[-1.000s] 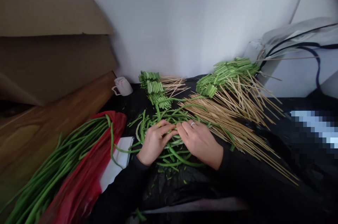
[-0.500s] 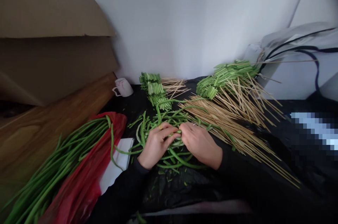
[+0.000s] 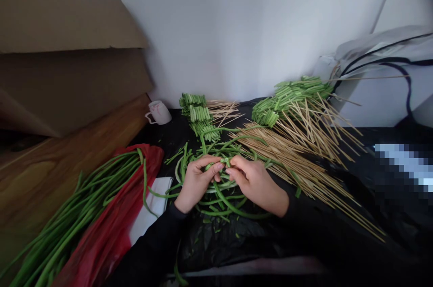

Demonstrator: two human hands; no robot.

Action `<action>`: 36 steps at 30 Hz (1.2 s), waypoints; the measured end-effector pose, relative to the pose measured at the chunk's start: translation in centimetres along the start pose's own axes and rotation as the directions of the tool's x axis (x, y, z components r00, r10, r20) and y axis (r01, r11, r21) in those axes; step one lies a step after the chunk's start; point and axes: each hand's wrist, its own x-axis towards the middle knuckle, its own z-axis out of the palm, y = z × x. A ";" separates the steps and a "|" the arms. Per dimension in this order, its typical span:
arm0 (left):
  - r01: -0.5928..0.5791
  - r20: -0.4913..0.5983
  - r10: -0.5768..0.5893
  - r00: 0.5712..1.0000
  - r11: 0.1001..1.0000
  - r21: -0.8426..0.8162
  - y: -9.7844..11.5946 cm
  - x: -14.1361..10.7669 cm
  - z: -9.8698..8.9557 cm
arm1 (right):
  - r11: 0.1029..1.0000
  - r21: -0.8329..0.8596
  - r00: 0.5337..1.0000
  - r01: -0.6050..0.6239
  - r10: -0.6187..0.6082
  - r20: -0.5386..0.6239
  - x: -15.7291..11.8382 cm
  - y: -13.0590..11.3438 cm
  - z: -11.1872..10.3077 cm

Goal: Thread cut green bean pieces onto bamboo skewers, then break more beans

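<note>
Over a loose pile of long green beans (image 3: 230, 206), both hands meet at the centre. My left hand (image 3: 199, 182) pinches a green bean (image 3: 226, 161) between thumb and fingers. From the right, my right hand (image 3: 259, 184) pinches the same bean at its other side, the fingertips almost touching those of the left. Just beyond the pile lie stacks of short bean pieces on sticks (image 3: 199, 113). Bare wooden sticks (image 3: 297, 161) fan out to the right of the pile.
More skewered bean pieces (image 3: 297, 93) lie at the back right. A white mug (image 3: 158, 112) stands at the back left, near a large cardboard box (image 3: 74, 84). A red plastic bag (image 3: 111, 224) with long beans (image 3: 77, 215) is at the left.
The right hand has turned, its fingers now more visible and slightly apart from the left hand's. The bean between the fingertips shows more. A bean strand now hangs near the bottom edge.
</note>
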 end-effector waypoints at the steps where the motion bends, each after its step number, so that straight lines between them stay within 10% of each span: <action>1: 0.061 0.012 -0.060 0.998 0.995 -0.077 0.0 0.0 0.1 | 0.997 0.068 1.000 -0.022 0.021 0.007 0.0 -0.1 0.0; 14: 0.083 -0.185 -0.366 0.912 0.606 -0.791 0.6 2.0 -2.2 | 0.981 0.184 0.998 -0.063 0.059 0.031 0.1 0.1 -0.1; 19: 0.116 -0.104 -0.457 0.883 0.428 -0.896 1.5 2.0 -3.6 | 0.974 0.210 0.996 -0.090 0.087 0.022 0.2 0.2 -0.6; 28: 0.185 0.002 -0.195 0.981 0.931 -0.314 0.8 0.4 -0.8 | 1.000 -0.001 1.000 -0.002 0.002 -0.023 0.0 0.2 -0.4; 36: 0.089 -0.049 -0.088 0.995 0.996 0.016 0.7 0.4 -0.4 | 1.000 -0.022 1.000 0.016 -0.017 -0.025 0.1 0.1 -0.4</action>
